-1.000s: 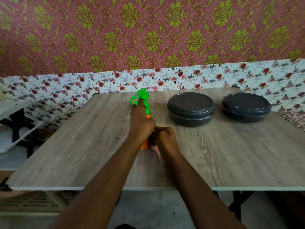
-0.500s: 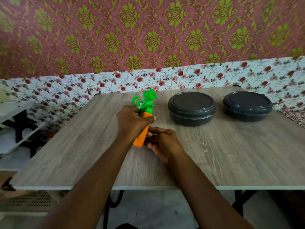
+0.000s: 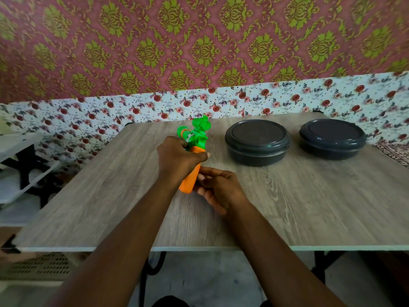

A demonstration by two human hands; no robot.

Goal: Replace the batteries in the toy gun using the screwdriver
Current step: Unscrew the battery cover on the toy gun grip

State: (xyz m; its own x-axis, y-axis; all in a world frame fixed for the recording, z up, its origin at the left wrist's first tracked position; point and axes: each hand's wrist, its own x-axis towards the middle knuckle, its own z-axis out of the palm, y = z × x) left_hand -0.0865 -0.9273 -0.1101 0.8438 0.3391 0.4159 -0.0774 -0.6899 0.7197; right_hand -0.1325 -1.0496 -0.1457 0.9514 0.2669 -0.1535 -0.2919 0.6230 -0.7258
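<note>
The left hand wraps its fingers round the toy gun, held over the table. The right hand pinches the orange handle. If that small pinch slips, the gun could fall.

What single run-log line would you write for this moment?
left hand: grips toy gun | right hand: holds its orange handle | screwdriver: not visible | lidded bowls: on table, apart from hands
</note>
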